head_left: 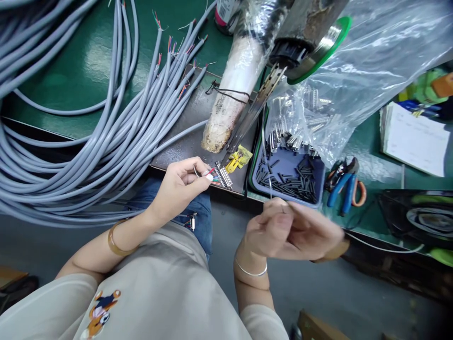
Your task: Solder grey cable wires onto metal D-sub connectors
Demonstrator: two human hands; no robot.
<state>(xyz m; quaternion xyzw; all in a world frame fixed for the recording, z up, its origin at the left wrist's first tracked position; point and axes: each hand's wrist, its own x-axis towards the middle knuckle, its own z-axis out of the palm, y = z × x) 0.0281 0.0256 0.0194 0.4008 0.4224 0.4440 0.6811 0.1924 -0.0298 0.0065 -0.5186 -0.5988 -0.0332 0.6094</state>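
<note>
My left hand pinches thin coloured wires at the solder-cup side of a metal multi-pin connector. The connector sits at the front edge of a dark plate, against a yellow-wrapped holder. Off to the right and nearer the camera, my right hand is closed on a thin solder wire, which runs up toward a green-rimmed solder spool. That hand is slightly blurred. A brown piece shows under its far side; I cannot tell what it is.
Grey cables with stripped ends cover the left. A white-wrapped tube and metal strips jut over the plate. To the right are a bin of black sleeves and connectors, plastic sheeting, pliers and a paper pad.
</note>
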